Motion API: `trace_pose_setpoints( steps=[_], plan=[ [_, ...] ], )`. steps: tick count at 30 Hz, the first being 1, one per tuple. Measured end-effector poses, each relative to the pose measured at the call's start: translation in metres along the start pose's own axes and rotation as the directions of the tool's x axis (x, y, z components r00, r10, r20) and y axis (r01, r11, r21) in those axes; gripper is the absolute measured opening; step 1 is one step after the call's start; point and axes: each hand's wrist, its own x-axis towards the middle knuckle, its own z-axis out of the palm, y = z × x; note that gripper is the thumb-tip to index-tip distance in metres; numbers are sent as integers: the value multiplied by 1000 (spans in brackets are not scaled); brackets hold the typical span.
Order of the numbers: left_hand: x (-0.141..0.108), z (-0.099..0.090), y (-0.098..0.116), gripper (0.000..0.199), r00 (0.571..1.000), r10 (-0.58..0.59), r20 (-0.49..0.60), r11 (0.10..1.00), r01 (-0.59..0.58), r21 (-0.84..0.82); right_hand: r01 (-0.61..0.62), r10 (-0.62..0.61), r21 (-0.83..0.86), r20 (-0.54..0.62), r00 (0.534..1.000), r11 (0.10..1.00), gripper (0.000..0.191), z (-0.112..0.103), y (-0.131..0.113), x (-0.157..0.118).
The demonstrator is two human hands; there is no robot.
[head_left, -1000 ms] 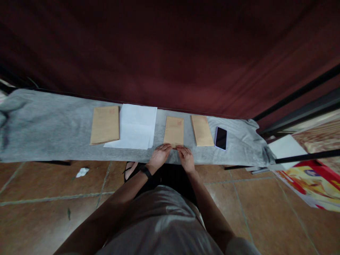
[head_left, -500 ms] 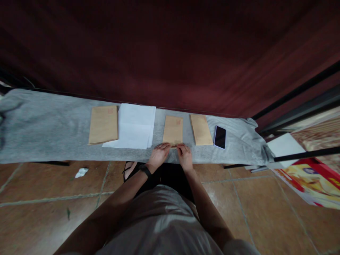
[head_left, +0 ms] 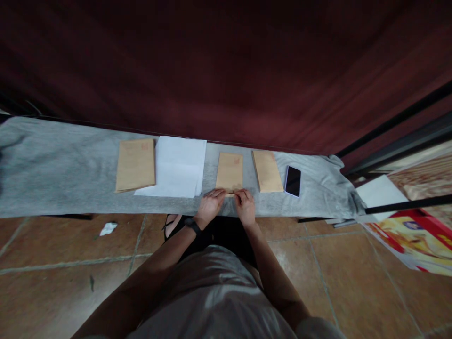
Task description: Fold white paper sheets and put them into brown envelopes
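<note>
A brown paper envelope (head_left: 230, 170) lies flat on the grey cloth in front of me, its near edge under my fingers. My left hand (head_left: 212, 205) pinches that edge at its left end. At the right end, my right hand (head_left: 245, 205) has its fingers closed on the same edge. A narrow fold shows between the two hands; the fingertips partly cover it. To the left lie sheets of white paper (head_left: 181, 165) and a stack of brown envelopes (head_left: 136, 165). On the right is another small pile of envelopes (head_left: 267, 171).
A phone (head_left: 293, 181) lies at the right on the cloth-covered narrow table (head_left: 70, 169). Behind it hangs a dark red curtain (head_left: 212, 94). A red and yellow box (head_left: 416, 235) and black metal bars (head_left: 406, 205) stand at the right. Crumpled white paper (head_left: 108, 229) lies on the tiled floor.
The view has shifted very slightly. Both hands stay at the near edge of the envelope, with hardly any visible movement.
</note>
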Motion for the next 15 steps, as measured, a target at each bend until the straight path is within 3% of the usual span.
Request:
trace_pose_setpoints(
  steps=[15],
  plan=[
    [-5,-2,-2,39,992,120,30,992,-119,-34,-8,8,-5,-36,999,1000,18,3,0,0]
  ],
)
